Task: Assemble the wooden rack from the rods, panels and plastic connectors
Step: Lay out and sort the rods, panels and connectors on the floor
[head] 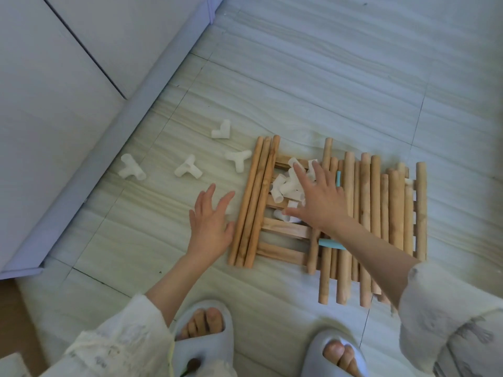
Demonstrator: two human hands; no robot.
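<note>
- Four white plastic connectors lie loose on the floor beyond the left hand, which hovers with fingers spread, holding nothing.
- More connectors are piled on a slatted wooden panel under the right hand, fingers spread over them.
- Pale round rods lie side by side just right of that hand; three rods lie between the hands.

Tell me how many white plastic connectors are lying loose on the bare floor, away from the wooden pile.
4. One corner connector farthest away, one beside the three rods, one further left, one leftmost by the cabinet. Another may hide under the left hand.
</note>
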